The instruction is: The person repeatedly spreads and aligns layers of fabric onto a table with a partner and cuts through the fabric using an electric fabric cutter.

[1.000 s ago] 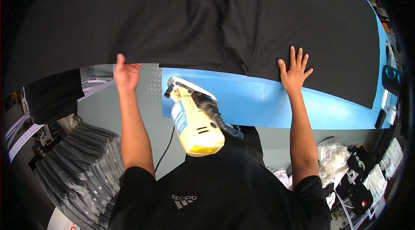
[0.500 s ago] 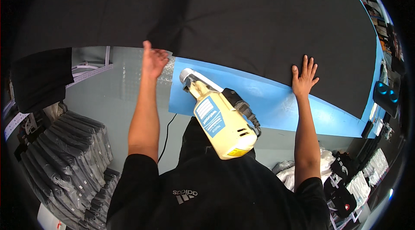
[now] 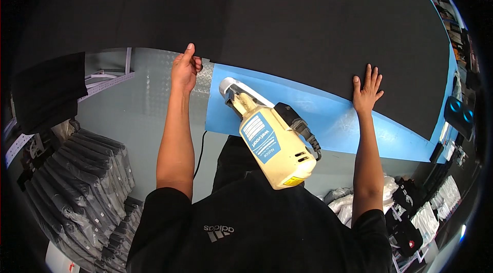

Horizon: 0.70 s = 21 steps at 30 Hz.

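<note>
Fairly bright, even light from a source out of view leaves pale glare on the blue tabletop [image 3: 321, 116] and small highlights on the plastic-wrapped stack [image 3: 82, 175], while the black cloth [image 3: 318, 21] swallows most detail. The cream machine [image 3: 280, 162] looks reasonably crisp; toward the rim, straight edges bow and the corners sink into black.

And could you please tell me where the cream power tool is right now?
In the head view, the cream power tool is near the centre, partly over the blue sheet, on the wearer's side of the black cloth, lower right of the left hand.
</note>
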{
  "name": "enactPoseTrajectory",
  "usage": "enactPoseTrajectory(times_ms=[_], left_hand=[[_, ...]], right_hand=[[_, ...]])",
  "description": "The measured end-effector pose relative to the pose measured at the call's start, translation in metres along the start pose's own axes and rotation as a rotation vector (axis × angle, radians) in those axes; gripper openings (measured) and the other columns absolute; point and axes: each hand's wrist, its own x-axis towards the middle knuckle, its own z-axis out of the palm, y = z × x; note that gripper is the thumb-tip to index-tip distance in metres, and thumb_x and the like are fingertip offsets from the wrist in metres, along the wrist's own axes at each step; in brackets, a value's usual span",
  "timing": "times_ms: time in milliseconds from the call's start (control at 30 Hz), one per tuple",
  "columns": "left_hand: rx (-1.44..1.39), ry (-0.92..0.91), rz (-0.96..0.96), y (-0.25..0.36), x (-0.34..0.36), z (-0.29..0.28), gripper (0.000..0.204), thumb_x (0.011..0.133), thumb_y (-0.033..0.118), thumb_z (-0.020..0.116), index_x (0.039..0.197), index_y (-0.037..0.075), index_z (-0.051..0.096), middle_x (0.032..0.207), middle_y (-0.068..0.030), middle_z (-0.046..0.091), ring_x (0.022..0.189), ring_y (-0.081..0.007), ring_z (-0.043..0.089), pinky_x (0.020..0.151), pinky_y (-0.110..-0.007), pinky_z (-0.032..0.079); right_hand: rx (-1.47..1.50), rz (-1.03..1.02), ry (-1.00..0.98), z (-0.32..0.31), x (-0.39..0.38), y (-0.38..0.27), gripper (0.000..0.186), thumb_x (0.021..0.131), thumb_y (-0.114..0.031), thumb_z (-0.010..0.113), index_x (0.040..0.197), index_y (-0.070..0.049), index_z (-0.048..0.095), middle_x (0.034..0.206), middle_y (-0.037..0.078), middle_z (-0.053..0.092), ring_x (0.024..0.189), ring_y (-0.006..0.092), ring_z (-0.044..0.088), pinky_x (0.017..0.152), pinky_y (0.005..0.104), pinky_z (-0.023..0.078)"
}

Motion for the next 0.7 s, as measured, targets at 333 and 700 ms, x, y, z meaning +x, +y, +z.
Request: enactPoseTrajectory(times_ms=[333, 700], left_hand=[[0.084, 0.015, -0.016, -0.007, -0.003, -0.003, 0.038, 0.084, 0.039, 0.063, 0.067, 0.007, 0.051, 0.058, -0.0029, 0.052, 0.05, -0.0107, 0.046, 0.046, -0.023, 0.035], [0.201, 0.017, -0.077, -0.007, -0.006, -0.007, 0.04, 0.085, 0.041, 0.062, 0.066, 0.009, 0.05, 0.057, -0.0008, 0.05, 0.048, -0.0091, 0.044, 0.045, -0.022, 0.034]], right_hand=[[0.028, 0.019, -0.027, -0.006, 0.0, 0.003, 0.065, 0.087, -0.059, 0.04, 0.141, -0.027, 0.028, 0.149, 0.006, 0.019, 0.139, 0.0302, 0.009, 0.102, 0.0659, 0.004], [0.067, -0.27, -0.017, -0.022, -0.01, -0.163, 0.071, 0.081, -0.066, 0.043, 0.139, -0.027, 0.033, 0.148, 0.011, 0.02, 0.137, 0.0379, 0.01, 0.097, 0.0715, 0.002]])
